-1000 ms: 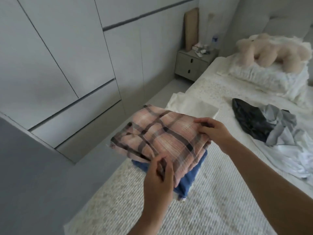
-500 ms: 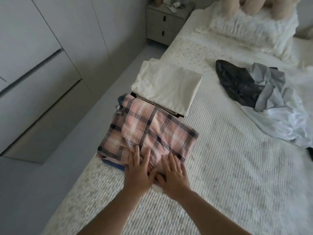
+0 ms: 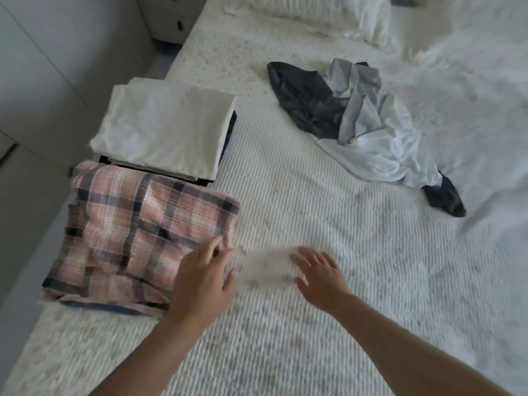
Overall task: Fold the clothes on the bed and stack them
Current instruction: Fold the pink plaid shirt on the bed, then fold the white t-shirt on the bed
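Observation:
A folded pink plaid garment (image 3: 137,232) lies on top of a blue one (image 3: 114,307) near the bed's left edge. Behind it sits a second stack, a folded white cloth (image 3: 163,132) over a dark item. My left hand (image 3: 200,281) rests at the plaid garment's near right corner, fingers loosely touching the cloth. My right hand (image 3: 320,274) hovers flat over the bare bedspread, fingers spread, holding nothing. An unfolded heap of dark grey (image 3: 308,101), light grey (image 3: 357,92) and white clothes (image 3: 380,155) lies at the middle right.
The white ribbed bedspread (image 3: 300,324) covers the bed. A ruffled pillow (image 3: 320,15) lies at the head. A grey nightstand (image 3: 168,18) stands beyond the bed's left edge, beside wardrobe doors (image 3: 43,67) and a narrow floor strip.
The plaid garment went from held in the air to lying on the blue one. My right hand has lifted off it and moved right. The view has tilted down.

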